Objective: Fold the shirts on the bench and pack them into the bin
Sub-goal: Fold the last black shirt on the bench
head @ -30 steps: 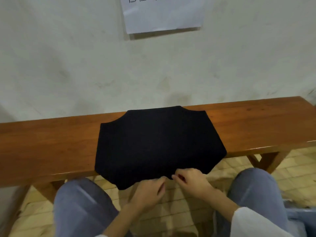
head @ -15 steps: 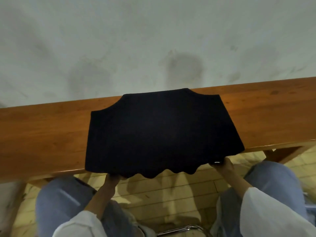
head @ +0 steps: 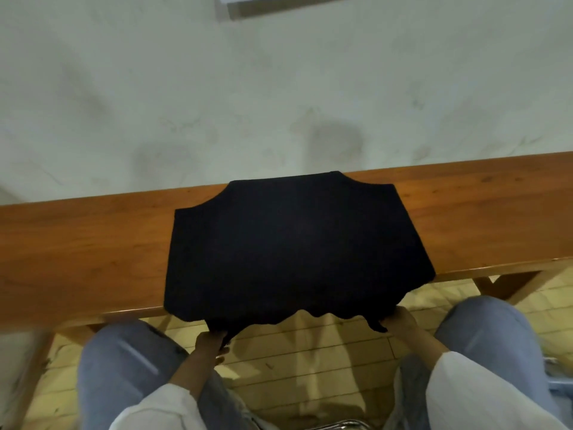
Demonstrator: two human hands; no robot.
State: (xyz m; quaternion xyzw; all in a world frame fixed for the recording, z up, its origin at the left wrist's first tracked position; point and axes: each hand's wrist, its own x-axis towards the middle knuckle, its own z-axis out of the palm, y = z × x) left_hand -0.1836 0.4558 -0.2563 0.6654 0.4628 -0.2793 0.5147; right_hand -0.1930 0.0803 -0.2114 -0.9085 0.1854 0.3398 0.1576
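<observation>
A second ago both hands were seen side by side at the middle of the near hem; now they are set apart, one at each near corner of the black shirt point(head: 294, 249). Compared with half a second ago, both hands are found slightly lower and nearer the body, and the corners of the hem are drawn down with them. A strip of a sheet of paper point(head: 248, 0) on the wall point(head: 155, 88) is again caught at the top edge of the view.

The shirt is spread flat across the wooden bench point(head: 86, 243), its far edge close to the wall and its wavy near hem hanging past the bench's front edge. The hem's left corner is gripped by the left hand point(head: 210, 342), fingers curled tight round a bunch of cloth. The right corner is held by the right hand point(head: 398, 319); its fingertips are hidden under the cloth, and a small dark point of cloth hangs beside it.

Bare bench top is left on both sides of the shirt, more on the left. Below the hem, tiled floor point(head: 310, 361) is seen between the two knees point(head: 124, 361), and the hands are held in that gap, clear of the bench's front edge.
</observation>
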